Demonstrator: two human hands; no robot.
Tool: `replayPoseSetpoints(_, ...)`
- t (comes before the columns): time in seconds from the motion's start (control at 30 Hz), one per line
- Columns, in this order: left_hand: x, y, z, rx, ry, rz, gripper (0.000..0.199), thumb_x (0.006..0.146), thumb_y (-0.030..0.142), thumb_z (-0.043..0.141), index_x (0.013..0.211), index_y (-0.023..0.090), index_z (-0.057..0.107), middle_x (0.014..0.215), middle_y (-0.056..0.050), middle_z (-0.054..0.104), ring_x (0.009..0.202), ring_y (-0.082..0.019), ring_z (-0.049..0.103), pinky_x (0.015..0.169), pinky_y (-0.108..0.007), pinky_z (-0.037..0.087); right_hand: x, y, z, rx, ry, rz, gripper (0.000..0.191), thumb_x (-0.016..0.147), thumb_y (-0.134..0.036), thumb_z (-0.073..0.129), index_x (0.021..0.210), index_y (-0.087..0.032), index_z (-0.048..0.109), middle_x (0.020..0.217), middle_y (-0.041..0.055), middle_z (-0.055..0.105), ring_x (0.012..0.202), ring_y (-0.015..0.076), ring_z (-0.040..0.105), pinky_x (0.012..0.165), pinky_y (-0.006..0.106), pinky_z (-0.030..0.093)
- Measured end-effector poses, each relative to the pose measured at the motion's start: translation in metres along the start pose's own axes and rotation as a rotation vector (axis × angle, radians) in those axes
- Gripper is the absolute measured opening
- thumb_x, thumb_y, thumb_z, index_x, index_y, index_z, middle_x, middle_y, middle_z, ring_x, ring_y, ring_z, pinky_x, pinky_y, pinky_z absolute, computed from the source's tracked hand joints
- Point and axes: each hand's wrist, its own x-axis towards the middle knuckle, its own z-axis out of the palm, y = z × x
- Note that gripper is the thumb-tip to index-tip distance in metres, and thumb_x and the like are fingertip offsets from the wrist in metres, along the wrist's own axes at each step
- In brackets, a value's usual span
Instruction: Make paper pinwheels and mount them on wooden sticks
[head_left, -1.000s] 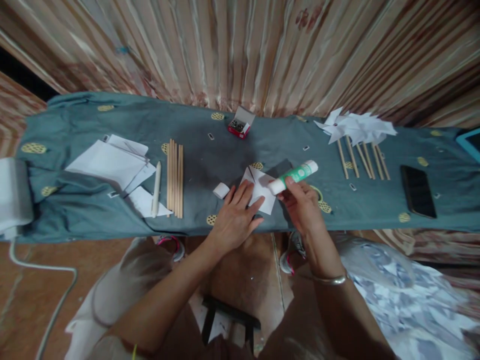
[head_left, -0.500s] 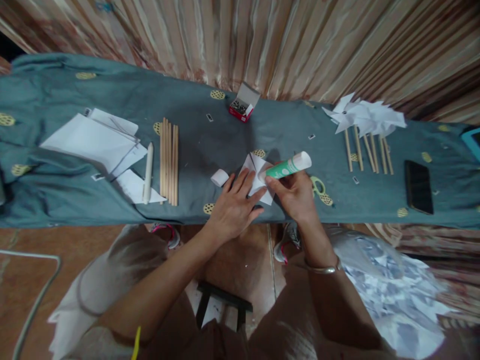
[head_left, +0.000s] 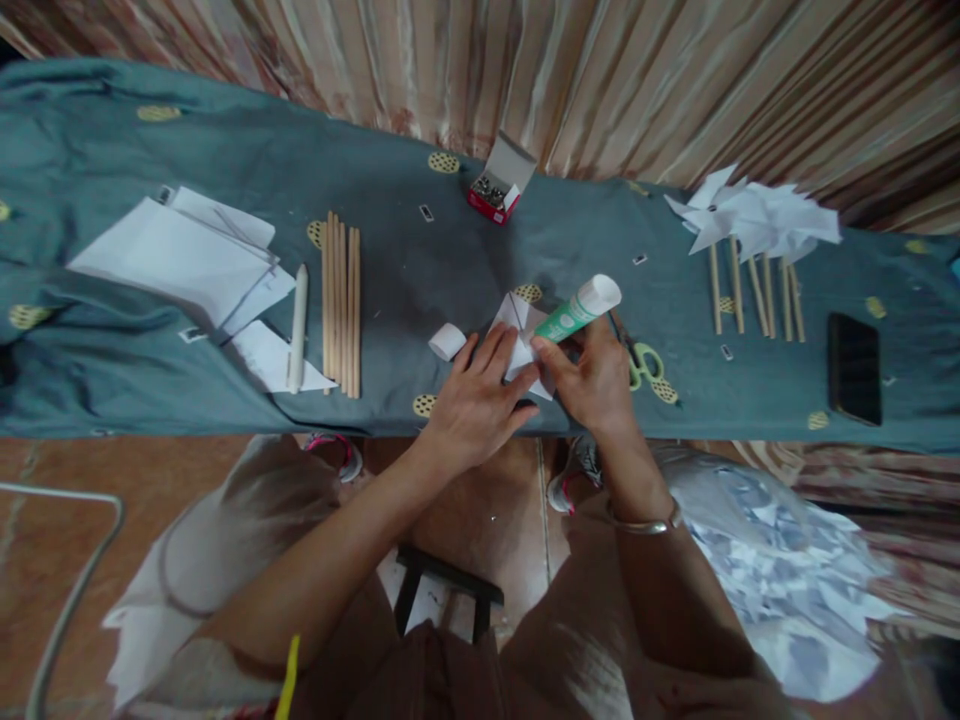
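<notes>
My left hand (head_left: 475,412) lies with its fingers spread over a small piece of white paper (head_left: 510,311), pressing it to the cloth. My right hand (head_left: 601,388) grips a green and white glue stick (head_left: 571,314), tilted with its lower end at the paper's right side. Fingers hide part of the paper and the exact contact of the glue. A white cap (head_left: 447,342) lies just left of my left fingertips. Beside my right hand are scissors (head_left: 649,364) with green handles, partly covered by it.
A row of wooden sticks (head_left: 341,305), a white pen-like stick (head_left: 298,330) and paper sheets (head_left: 176,262) lie left. An open red box (head_left: 492,196) of small metal pieces stands behind. Right are paper pinwheels (head_left: 757,215) on sticks and a phone (head_left: 855,368).
The glue stick has shifted slightly along the paper's right side, still in my right hand. My left hand stays on the paper. The view has shifted a little, and more of the scissors shows.
</notes>
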Motion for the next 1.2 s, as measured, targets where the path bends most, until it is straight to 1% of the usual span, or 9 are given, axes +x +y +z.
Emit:
replayPoseSetpoints(0.27,0.0002,0.0002,0.0013,0.016,-0.008,-0.007,0.049,0.086,0.045,0.065,0.128,0.019,0.058,0.15,-0.02,0.043,0.143,-0.037,0.035,0.113,-0.059,0.032,0.0004,0.0008,0.0034,-0.012,-0.01,-0.025,0.038,0.086,-0.054,0.059,0.103,-0.021,0.055,0.086,0.0093,0.072,0.079,0.0294,0.069,0.072,0.042,0.053)
replayPoseSetpoints(0.47,0.0002,0.001,-0.0004,0.01,-0.016,-0.015,0.046,0.087,0.044,0.064,0.125,0.019,0.059,0.15,-0.02,0.044,0.143,-0.036,0.035,0.114,-0.058,0.032,0.0015,-0.002,0.0022,-0.025,-0.024,-0.07,0.042,0.087,-0.056,0.056,0.108,-0.02,0.053,0.087,0.0093,0.072,0.081,0.0306,0.07,0.073,0.044,0.054)
replayPoseSetpoints(0.7,-0.0003,0.0001,0.0029,0.019,-0.008,-0.009,0.045,0.087,0.046,0.064,0.121,0.017,0.06,0.15,-0.02,0.043,0.143,-0.037,0.034,0.114,-0.059,0.031,0.0008,-0.0034,0.0005,-0.021,-0.07,-0.106,0.032,0.088,-0.05,0.056,0.103,-0.022,0.053,0.088,0.0088,0.072,0.083,0.0287,0.07,0.073,0.043,0.054)
replayPoseSetpoints(0.8,-0.0007,-0.0002,0.0038,0.018,-0.005,-0.006,0.044,0.087,0.045,0.063,0.121,0.018,0.059,0.151,-0.02,0.042,0.143,-0.036,0.034,0.114,-0.059,0.031,-0.0005,-0.0043,0.0,-0.034,-0.062,-0.125,0.031,0.089,-0.049,0.056,0.102,-0.022,0.053,0.088,0.0089,0.072,0.084,0.0285,0.069,0.073,0.042,0.054)
replayPoseSetpoints(0.97,-0.001,-0.0006,0.0036,0.022,0.006,0.001,0.044,0.087,0.045,0.065,0.121,0.018,0.059,0.151,-0.02,0.042,0.143,-0.036,0.035,0.113,-0.06,0.032,-0.0021,-0.0057,-0.0025,-0.049,-0.083,-0.14,0.036,0.089,-0.054,0.054,0.105,-0.022,0.055,0.094,0.0115,0.072,0.09,0.0301,0.069,0.079,0.045,0.054)
replayPoseSetpoints(1.2,-0.0006,-0.0011,0.002,-0.014,-0.02,-0.001,0.043,0.089,0.045,0.061,0.121,0.017,0.059,0.152,-0.02,0.042,0.144,-0.036,0.032,0.114,-0.06,0.03,-0.0043,-0.0039,-0.0043,-0.052,-0.1,-0.119,0.041,0.089,-0.058,0.052,0.105,-0.021,0.054,0.092,0.0117,0.071,0.089,0.0318,0.068,0.078,0.045,0.053)
